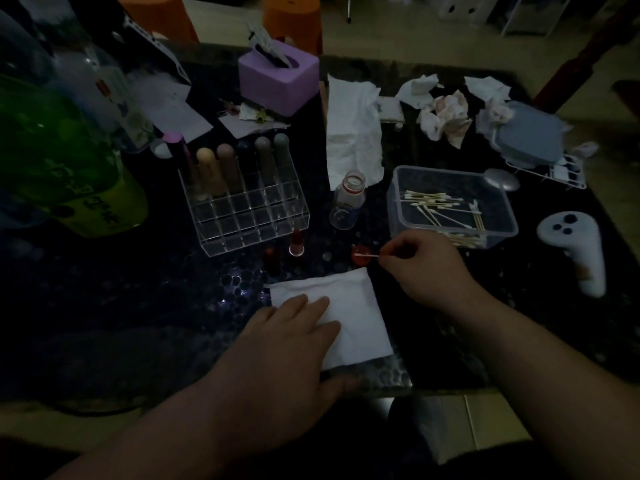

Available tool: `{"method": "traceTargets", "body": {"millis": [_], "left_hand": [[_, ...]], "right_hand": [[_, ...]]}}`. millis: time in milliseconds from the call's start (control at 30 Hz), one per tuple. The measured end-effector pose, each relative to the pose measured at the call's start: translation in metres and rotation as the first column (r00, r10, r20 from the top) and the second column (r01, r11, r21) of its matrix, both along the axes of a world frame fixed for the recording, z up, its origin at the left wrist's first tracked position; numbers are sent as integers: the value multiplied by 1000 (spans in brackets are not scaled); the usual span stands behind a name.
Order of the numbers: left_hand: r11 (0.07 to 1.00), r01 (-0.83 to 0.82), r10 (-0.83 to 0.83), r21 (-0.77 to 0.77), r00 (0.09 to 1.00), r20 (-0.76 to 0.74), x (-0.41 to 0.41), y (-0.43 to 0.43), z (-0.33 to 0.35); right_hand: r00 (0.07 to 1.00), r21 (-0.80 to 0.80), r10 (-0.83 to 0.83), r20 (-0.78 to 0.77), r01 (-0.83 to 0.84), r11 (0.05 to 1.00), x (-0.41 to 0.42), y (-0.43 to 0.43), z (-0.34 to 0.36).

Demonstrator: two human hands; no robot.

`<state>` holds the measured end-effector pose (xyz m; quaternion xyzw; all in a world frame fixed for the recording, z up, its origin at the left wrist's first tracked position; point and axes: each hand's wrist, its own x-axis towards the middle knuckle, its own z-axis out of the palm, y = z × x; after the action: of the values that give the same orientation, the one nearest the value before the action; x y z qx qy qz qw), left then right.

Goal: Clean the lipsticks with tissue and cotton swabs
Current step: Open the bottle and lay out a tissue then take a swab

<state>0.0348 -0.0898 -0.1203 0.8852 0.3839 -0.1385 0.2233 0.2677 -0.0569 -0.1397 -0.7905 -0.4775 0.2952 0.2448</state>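
While the right hand (426, 268) pinches a swab (367, 255) by one end, the cotton tip points left and lies over a small round red cap (358, 260); contact between the two cannot be told in the dim light.

- Left hand (294, 341): flat, fingers straight, resting on the near left part of a folded tissue (349, 306), grasping nothing.
- Tissue: on the dark table (104, 289), near edge, between the two hands.
- Red lipstick (296, 242): upright, uncapped, just left of the cap.
- Dark lipstick (272, 260): upright, beside the red one, nearer the tissue.
- Rack (256, 216): clear, gridded, behind both lipsticks; capped lipsticks (225, 166) stand in its back row only.
- Bottle (347, 202): small, clear, open-topped, right of the rack.
- Swab box (398, 202): clear, holding loose swabs, behind the right hand.
- Loose tissue (353, 129): unfolded, behind the bottle.
- Used tissues (445, 114): crumpled, pink-stained, far right.
- Purple box (278, 79): far centre.
- Controller (575, 247): white, right of the swab box.
- Green bottle (62, 161): far left.
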Motion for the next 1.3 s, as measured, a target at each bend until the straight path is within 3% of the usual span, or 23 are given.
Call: {"method": "traceTargets", "body": {"millis": [233,567,967,1300], "left_hand": [[999,11,-12,-42,1000,-21,-2,0,-2],[999,8,-10,-52,1000,-25,-1,1,-2],[998,2,-3,-63,1000,-17,-1,1,0],[997,5,-5,-77,1000,-7,-5,3,0]], "right_hand": [[999,1,38,19,-38,999,-1,3,-1],[990,-119,81,112,-67,991,3,7,0],[992,-39,103,76,-101,994,3,4,1],[962,-116,219,161,-202,973,9,5,3]]}}
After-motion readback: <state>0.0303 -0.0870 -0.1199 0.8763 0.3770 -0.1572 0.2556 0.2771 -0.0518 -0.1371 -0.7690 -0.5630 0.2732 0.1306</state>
